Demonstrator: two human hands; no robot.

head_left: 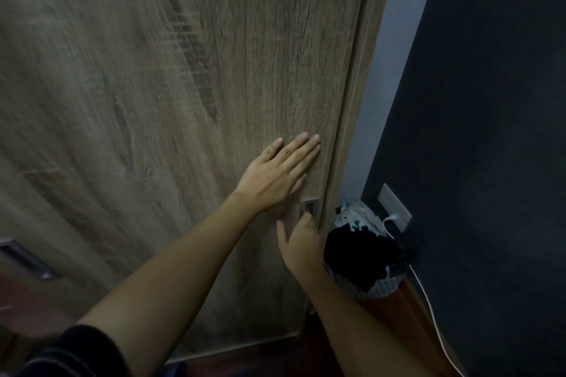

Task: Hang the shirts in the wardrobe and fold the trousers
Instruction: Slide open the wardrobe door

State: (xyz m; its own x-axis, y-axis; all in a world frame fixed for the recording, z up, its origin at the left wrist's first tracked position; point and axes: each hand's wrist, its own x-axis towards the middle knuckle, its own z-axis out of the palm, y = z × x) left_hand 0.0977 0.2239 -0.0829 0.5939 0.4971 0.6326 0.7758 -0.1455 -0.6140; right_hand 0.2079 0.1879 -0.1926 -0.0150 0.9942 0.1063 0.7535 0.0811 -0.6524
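Left hand (277, 174) flat on wardrobe door (153, 86); right hand (298, 242) at edge handle (310, 207)

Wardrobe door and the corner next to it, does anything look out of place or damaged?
Nothing on the wardrobe door looks damaged. Beside it, the laundry basket is heaped above its rim with clothes, and a white cable trails from the wall socket down past it.

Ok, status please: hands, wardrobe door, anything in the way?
Left hand flat on wardrobe door. Right hand at recessed handle, grip unclear. Door looks shut. Laundry basket beside it.
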